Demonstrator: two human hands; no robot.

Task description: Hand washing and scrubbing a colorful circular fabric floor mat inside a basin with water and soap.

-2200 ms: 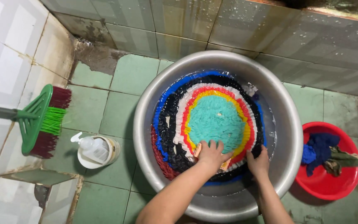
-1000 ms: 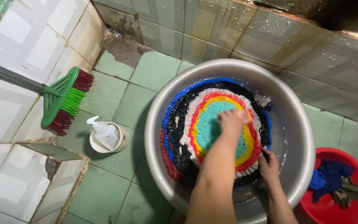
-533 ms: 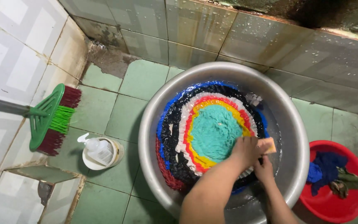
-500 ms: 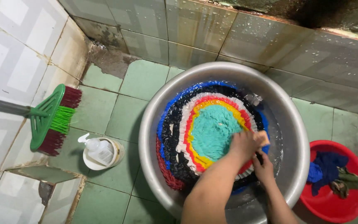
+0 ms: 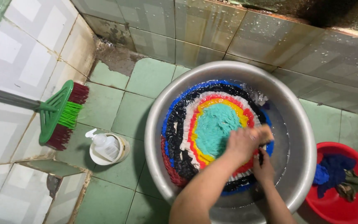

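Observation:
A round rag mat (image 5: pixel 214 126) with a teal centre and yellow, red, white, black and blue rings lies wet in a large metal basin (image 5: pixel 228 67). My left hand (image 5: pixel 242 144) reaches across the mat's right side and grips a small tan block (image 5: pixel 265 132), a soap bar or sponge, pressed on the mat's outer rings. Just below it, my right hand (image 5: pixel 264 168) clutches the mat's near-right edge against the basin's inside. Shallow water shows at the basin's right.
A red plastic basin (image 5: pixel 325 147) holding blue and camouflage cloths (image 5: pixel 332 172) stands at the right. On the green tiled floor, left of the metal basin, a pump bottle (image 5: pixel 105 145) sits in a white tub. A green broom (image 5: pixel 59 113) leans by the tiled wall.
My left hand slid the tan block from the mat's near edge up over the centre, then down to the right rim. My right hand stayed gripping the near edge.

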